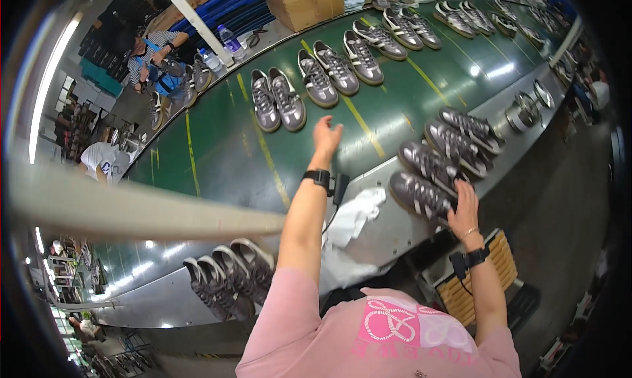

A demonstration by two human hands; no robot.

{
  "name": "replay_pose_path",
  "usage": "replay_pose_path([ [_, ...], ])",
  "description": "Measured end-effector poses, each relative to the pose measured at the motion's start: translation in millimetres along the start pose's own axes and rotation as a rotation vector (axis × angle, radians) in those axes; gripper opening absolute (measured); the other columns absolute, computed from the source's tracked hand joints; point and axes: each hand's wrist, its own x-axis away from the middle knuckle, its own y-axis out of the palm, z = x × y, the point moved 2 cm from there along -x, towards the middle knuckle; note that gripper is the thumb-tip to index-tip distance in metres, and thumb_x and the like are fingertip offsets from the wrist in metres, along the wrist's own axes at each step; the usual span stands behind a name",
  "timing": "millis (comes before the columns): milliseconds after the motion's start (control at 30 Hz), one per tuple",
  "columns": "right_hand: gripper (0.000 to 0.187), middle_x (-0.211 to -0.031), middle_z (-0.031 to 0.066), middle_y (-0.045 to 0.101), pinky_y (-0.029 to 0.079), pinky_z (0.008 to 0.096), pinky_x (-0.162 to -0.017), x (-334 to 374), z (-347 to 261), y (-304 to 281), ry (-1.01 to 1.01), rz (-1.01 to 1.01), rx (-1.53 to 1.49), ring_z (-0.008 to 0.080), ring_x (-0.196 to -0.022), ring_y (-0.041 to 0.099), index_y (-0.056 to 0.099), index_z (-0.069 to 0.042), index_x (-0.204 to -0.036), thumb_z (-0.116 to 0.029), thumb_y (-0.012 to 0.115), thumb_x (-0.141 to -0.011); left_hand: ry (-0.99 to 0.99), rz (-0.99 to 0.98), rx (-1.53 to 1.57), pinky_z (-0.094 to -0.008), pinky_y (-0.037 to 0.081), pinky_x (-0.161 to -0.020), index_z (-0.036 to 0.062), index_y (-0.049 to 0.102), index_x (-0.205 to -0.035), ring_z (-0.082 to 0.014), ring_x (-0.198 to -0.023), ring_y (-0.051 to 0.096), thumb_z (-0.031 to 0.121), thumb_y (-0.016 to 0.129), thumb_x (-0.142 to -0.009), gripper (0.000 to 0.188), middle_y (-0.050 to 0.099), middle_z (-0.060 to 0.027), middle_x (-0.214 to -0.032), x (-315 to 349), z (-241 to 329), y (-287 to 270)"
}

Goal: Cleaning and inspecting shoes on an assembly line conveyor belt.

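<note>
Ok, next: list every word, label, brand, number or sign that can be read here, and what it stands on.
Pink shirt: pink lettering by a rope-like print; wording not copied out here.
Purple-marked bottle: any label is too small to read.
White shirt at far left: dark mark, too small to read.
Grey shoes: no lettering I can make out.

The right hand (466,213) partly hides a grey shoe (417,195); the pale bar (151,212) blurs.

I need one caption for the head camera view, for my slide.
Left hand over a green belt lined with grey sneakers; right hand at four other sneakers on the metal ledge.
</note>
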Motion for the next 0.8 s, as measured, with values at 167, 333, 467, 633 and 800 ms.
replay_pose_path([
  [167,0.051,-0.112,0.0177,0.056,0.03,0.0454,-0.105,-27,32,24,0.038,-0.271,0.232,0.0335,-0.114,0.051,0.053,0.001,-0.111,0.0,0.069,-0.062,-0.254,0.329,-0.383,-0.0507,0.043,-0.102,0.0051,0.06,-0.124,-0.0374,-0.122,0.052,0.028,0.068,-0.088,0.043,0.058,-0.019,-0.128,-141,-28,-19],
  [333,0.031,-0.108,0.0178,0.052,0.032,0.0446,-0.099,-40,26,26,0.044,-0.361,0.352,0.0332,-0.109,0.05,0.055,0.001,-0.1,0.003,0.064,-0.071,-0.131,0.566,-0.53,-0.0541,0.03,-0.11,0.0066,0.052,-0.134,-0.0322,-0.137,0.036,0.033,0.065,-0.09,0.053,0.048,-0.0122,-0.142,-225,-66,-58],
  [467,0.022,-0.107,0.018,0.053,0.032,0.044,-0.096,-48,26,28,0.101,-0.458,0.382,0.0335,-0.107,0.049,0.058,0.001,-0.093,0.003,0.062,-0.072,-0.324,0.404,-0.579,-0.0585,0.025,-0.113,0.0072,0.05,-0.138,-0.032,-0.143,0.031,0.034,0.063,-0.087,0.059,0.048,-0.0123,-0.144,-271,-88,-59],
  [633,0.017,-0.103,0.0196,0.053,0.033,0.0454,-0.093,-46,31,31,0.056,-0.451,0.391,0.0343,-0.103,0.051,0.057,0.002,-0.09,0.002,0.059,-0.074,-0.421,0.235,-0.779,-0.0531,0.034,-0.107,0.0086,0.061,-0.128,-0.0259,-0.139,0.039,0.021,0.061,-0.083,0.047,0.055,-0.0093,-0.139,-287,-83,-74],
  [800,0.016,-0.099,0.0195,0.055,0.036,0.0454,-0.089,-47,29,29,0.034,-0.438,0.405,0.0346,-0.096,0.052,0.056,0.002,-0.089,0.002,0.059,-0.073,-0.413,0.152,-0.887,-0.0546,0.036,-0.103,0.0085,0.072,-0.109,-0.0246,-0.133,0.043,0.019,0.064,-0.079,0.032,0.065,-0.0083,-0.125,-259,-61,-81],
])
